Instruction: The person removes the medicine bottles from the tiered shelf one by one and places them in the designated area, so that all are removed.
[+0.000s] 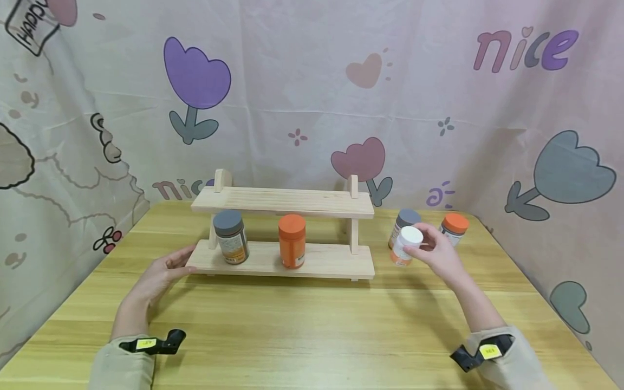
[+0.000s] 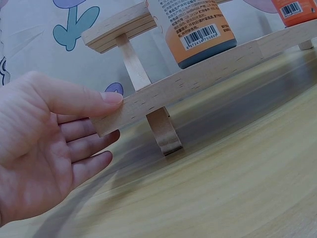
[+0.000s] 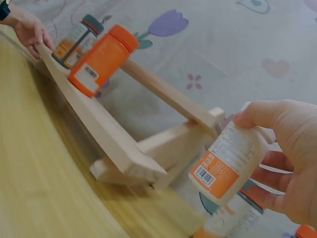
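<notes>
The left hand (image 1: 161, 273) rests straight-fingered against the left end of the 2-tier wooden rack (image 1: 283, 203). Right of the rack, the right hand (image 1: 439, 252) grips a white-capped bottle (image 1: 405, 245) with an orange label, raised above the table (image 1: 292, 325).

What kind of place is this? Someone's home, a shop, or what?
Probably a staged recording corner, not a shop: a patterned cloth backdrop wraps round a wooden table holding a small two-tier wooden rack, a few bottles, and both hands wear wrist-mounted cameras.
</notes>
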A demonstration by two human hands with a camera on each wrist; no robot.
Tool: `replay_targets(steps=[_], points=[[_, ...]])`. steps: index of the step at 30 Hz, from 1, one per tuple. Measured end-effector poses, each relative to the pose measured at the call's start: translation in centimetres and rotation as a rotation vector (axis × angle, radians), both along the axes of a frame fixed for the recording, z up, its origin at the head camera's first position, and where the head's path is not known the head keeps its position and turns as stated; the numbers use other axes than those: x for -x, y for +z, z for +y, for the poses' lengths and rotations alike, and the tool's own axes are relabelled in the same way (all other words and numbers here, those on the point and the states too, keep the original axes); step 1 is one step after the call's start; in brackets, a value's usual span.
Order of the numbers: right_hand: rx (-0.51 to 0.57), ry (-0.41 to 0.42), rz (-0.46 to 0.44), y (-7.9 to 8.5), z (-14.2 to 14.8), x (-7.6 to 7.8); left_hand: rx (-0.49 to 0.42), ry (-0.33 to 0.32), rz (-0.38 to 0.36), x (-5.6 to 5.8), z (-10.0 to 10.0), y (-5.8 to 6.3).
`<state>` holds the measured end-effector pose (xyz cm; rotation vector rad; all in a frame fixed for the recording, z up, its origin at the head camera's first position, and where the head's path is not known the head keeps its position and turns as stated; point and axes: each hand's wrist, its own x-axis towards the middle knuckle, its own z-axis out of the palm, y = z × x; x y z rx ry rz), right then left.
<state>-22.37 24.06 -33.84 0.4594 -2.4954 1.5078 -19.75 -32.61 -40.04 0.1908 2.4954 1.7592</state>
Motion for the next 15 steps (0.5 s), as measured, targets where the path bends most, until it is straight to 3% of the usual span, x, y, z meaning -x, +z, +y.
replay_targets(steps=[6,15], points=[[-0.024,-0.038,0.010,-0.7,1.4,-0.3,0.000,-0.010,0.009,0.0,0.0,0.0],[-0.090,-0.086,-0.045,-2.1,2.3,-0.3,0.003,-0.006,0.011,-0.1,0.0,0.0]])
